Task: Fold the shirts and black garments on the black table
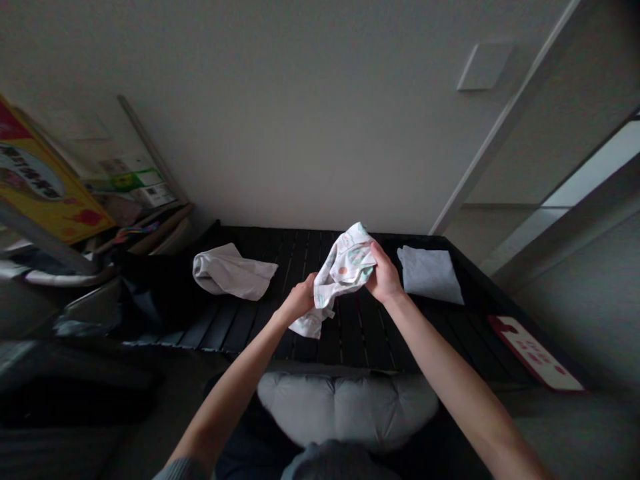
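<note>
Left hand and right hand are both grasping one printed cloth, fingers closing on opposite sides, over the middle of a black slatted table. Its long axis is running diagonally, near-left to far-right. Two plain ones are lying apart: rumpled cloth left, folded cloth right. One red-edged card is lying far right. Pale wall is rising behind, carrying one switch plate.

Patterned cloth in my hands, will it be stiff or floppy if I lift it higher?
The patterned cloth will probably flop, since it creases and droops between your left hand and right hand. Likely light too, given its thin-looking edges.
</note>
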Motion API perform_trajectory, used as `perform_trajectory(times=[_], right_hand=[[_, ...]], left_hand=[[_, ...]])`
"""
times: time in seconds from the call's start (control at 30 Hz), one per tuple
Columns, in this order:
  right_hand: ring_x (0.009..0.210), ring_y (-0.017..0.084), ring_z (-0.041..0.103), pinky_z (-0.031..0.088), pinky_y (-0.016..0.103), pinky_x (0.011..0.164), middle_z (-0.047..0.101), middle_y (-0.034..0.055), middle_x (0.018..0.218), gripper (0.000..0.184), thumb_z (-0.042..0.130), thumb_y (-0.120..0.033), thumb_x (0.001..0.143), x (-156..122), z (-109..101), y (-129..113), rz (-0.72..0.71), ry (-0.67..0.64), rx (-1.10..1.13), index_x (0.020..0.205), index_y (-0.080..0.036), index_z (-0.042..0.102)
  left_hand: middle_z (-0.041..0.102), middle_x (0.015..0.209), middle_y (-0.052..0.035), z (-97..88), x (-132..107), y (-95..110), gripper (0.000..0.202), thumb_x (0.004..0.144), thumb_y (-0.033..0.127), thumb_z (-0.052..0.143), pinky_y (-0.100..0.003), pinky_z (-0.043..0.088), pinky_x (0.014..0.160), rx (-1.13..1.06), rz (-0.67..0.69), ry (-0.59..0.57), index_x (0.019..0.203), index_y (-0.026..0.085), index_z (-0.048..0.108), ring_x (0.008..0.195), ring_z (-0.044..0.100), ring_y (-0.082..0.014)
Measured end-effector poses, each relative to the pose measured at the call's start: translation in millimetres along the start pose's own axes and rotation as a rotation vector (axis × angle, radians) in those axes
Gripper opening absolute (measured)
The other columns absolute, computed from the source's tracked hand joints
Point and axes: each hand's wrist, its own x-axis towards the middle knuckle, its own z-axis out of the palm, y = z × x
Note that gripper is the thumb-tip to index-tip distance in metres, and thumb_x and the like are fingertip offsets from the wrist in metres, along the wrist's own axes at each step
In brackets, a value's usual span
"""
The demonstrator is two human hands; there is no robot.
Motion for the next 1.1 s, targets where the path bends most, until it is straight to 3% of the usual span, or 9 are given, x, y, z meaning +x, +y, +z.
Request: perform_trajectory(times=[0.1,0.27,0.4,0.53,0.6,0.77,0.87,0.97,1.1], right_hand=[[0.086,0.019,0.068,0.055,0.030,0.072,0.072,0.0015,0.091,0.031,0.065,-0.051,0.079,11,-13,-2,-0.100,0.095,-0.010,0.096,-0.024,0.064],[0.086,0.016,0.067,0.053,0.028,0.076,0.071,0.0003,0.089,0.031,0.070,-0.051,0.075,28,-41,1,-0.174,0.224,-0.123,0.089,-0.023,0.065],[0.077,0.018,0.068,0.053,0.030,0.071,0.071,0.0011,0.081,0.038,0.076,-0.052,0.066,29,-41,16,-0.022,0.215,-0.145,0.085,-0.021,0.065],[0.078,0.020,0.068,0.054,0.032,0.072,0.072,0.0021,0.083,0.039,0.073,-0.054,0.067,16,-16,32,0.135,0.111,-0.136,0.087,-0.021,0.066],[0.092,0.021,0.067,0.053,0.033,0.082,0.072,0.0042,0.098,0.039,0.071,-0.052,0.071,8,-1,32,0.174,0.003,-0.197,0.096,-0.022,0.068],[0.127,0.021,0.051,0.043,0.035,0.104,0.051,0.0048,0.143,0.073,0.073,-0.034,0.071,-10,4,19,0.179,-0.391,-0.418,0.139,-0.028,0.047],[0.128,0.025,0.049,0.042,0.037,0.104,0.048,0.0081,0.145,0.097,0.081,-0.021,0.056,-13,-17,27,0.135,-0.468,-0.688,0.144,-0.024,0.040],[0.099,0.026,0.065,0.050,0.034,0.082,0.071,0.0081,0.108,0.065,0.076,-0.011,0.050,-11,-46,45,0.273,-0.446,-0.907,0.114,-0.016,0.065],[0.064,0.016,0.060,0.043,0.027,0.061,0.064,-0.0008,0.062,0.011,0.063,-0.016,0.058,-3,-76,48,0.331,-0.392,-0.948,0.068,-0.015,0.065]], left_hand=[[0.070,0.102,-0.0131,-13.8,-1,-12,0.045,0.074,0.014,0.061,-0.035,0.048,0.082,0.083,-0.065,0.046,0.119,0.014,0.058,0.096,0.066,-0.0277],[0.069,0.086,-0.0039,-37.9,-5,-17,0.048,0.079,0.024,0.057,-0.028,0.049,0.066,-0.197,-0.146,0.001,0.126,0.016,0.055,0.074,0.065,-0.0183],[0.063,0.113,-0.0096,-32.1,-7,-1,0.056,0.075,0.025,0.065,-0.037,0.050,0.085,-0.018,-0.027,0.247,0.129,0.019,0.051,0.097,0.062,-0.0221],[0.054,0.130,-0.0115,-4.2,-2,30,0.057,0.078,0.031,0.068,-0.039,0.047,0.096,-0.038,0.269,0.165,0.130,0.022,0.048,0.111,0.057,-0.0226],[0.054,0.128,-0.0128,8.1,3,44,0.059,0.076,0.031,0.070,-0.037,0.048,0.094,-0.075,0.309,0.146,0.129,0.020,0.047,0.112,0.056,-0.0233],[0.063,0.083,-0.0030,10.5,16,54,0.010,0.085,0.026,0.053,-0.027,0.048,0.068,-0.123,0.084,0.308,0.092,0.019,0.056,0.072,0.060,-0.0148],[0.056,0.063,0.0031,0.7,19,50,0.015,0.088,0.033,0.049,-0.023,0.040,0.055,-0.228,-0.026,0.353,0.080,0.020,0.051,0.055,0.054,-0.0115],[0.056,0.065,0.0032,-9.7,19,42,0.018,0.086,0.038,0.050,-0.022,0.040,0.055,-0.334,-0.026,0.485,0.083,0.020,0.051,0.059,0.054,-0.0117],[0.052,0.066,0.0040,-27.0,16,23,0.013,0.085,0.032,0.046,-0.021,0.039,0.056,-0.413,-0.086,0.654,0.086,0.020,0.052,0.058,0.050,-0.0111]])
